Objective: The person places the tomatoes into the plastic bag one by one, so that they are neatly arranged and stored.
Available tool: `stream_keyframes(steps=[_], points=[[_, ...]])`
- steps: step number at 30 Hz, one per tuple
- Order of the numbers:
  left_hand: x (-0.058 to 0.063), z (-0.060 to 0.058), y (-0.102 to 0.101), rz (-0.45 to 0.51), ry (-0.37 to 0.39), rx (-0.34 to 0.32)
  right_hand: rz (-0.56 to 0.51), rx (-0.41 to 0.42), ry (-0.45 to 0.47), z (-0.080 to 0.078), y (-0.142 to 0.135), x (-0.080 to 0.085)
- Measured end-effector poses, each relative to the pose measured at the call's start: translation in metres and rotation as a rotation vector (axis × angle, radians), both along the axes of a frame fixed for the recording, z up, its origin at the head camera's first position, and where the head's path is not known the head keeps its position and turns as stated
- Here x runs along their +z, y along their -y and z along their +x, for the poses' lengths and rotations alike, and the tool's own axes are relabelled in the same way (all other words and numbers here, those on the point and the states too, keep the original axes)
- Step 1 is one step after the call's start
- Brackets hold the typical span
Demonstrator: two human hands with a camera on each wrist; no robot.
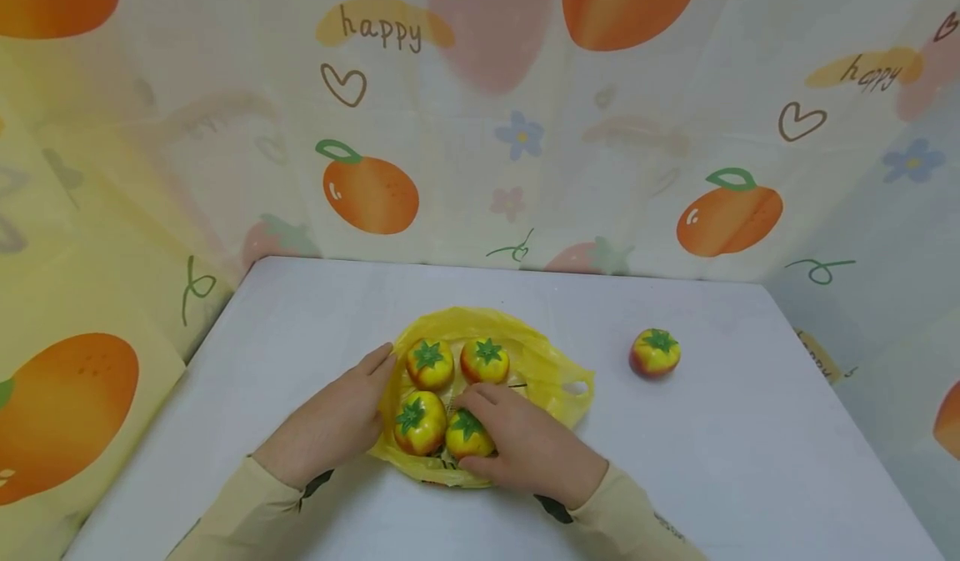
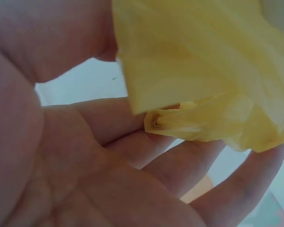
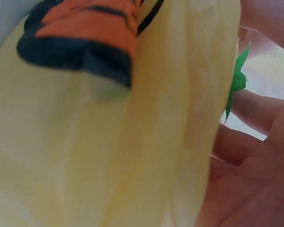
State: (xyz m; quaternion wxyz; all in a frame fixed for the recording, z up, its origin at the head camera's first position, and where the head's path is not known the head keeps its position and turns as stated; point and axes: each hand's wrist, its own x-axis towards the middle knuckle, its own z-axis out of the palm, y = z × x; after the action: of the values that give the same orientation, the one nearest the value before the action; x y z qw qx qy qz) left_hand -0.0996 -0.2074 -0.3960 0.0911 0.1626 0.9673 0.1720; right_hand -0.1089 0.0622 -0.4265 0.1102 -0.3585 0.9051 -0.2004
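Note:
A yellow plastic bag (image 1: 536, 369) lies spread on the table with its mouth upward. Several yellow-red artificial fruits with green star-shaped leaf tops sit in it; one fruit (image 1: 430, 364) is at its back left. At the bag's left edge, my left hand (image 1: 341, 415) holds the thin plastic between thumb and fingers; the left wrist view shows the folded plastic (image 2: 203, 71) there. My right hand (image 1: 525, 440) reaches over the front right rim and grips the front-right fruit (image 1: 467, 436), partly hiding it. In the right wrist view, the bag's side (image 3: 109, 156) covers most of that fruit.
Another yellow-red fruit (image 1: 655, 353) stands alone on the white table (image 1: 720, 461), right of the bag. A fruit-patterned cloth (image 1: 465, 144) hangs behind the table and along both sides.

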Motion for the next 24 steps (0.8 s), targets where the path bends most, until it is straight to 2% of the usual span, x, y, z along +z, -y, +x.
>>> stream_keyframes(steps=[12, 24], points=[[-0.0008, -0.0007, 0.0011, -0.008, -0.004, -0.011, 0.041, -0.016, 0.068, 0.0002, 0.0038, -0.0026], [-0.0013, -0.0013, 0.0002, 0.004, -0.003, -0.012, 0.04, -0.015, 0.06, -0.0016, 0.0011, -0.0043]])
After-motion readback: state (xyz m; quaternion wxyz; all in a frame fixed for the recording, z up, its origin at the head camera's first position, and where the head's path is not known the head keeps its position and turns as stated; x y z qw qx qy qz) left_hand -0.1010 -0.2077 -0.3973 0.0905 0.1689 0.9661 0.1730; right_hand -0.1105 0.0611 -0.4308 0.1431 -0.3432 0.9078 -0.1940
